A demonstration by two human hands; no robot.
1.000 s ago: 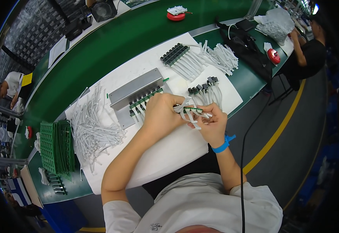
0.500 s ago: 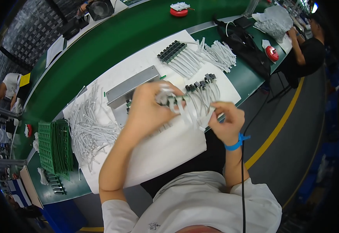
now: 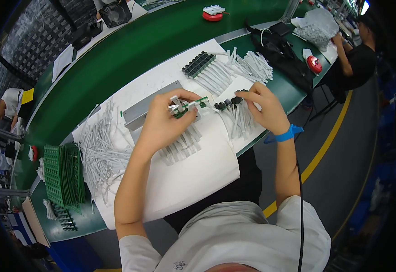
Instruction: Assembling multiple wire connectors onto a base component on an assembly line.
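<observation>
My left hand is closed around a narrow green circuit board strip, with white cable ends sticking out between the fingers. Beneath it, a row of white flat cables fans out over the white sheet. To the right, my right hand reaches over a row of black connectors with white cables attached. Its index fingertip is at the far end of that row, with thumb and finger apart. A blue band circles the right wrist.
A grey metal channel lies behind my left hand. Loose white cables pile up at the left, beside stacked green circuit boards. A black connector block with cables sits farther back, near a black bag. A co-worker sits at the far right.
My right hand has let go of a white cable end and moved up and away to the black connectors. The left hand has tilted, showing more of the green board.
</observation>
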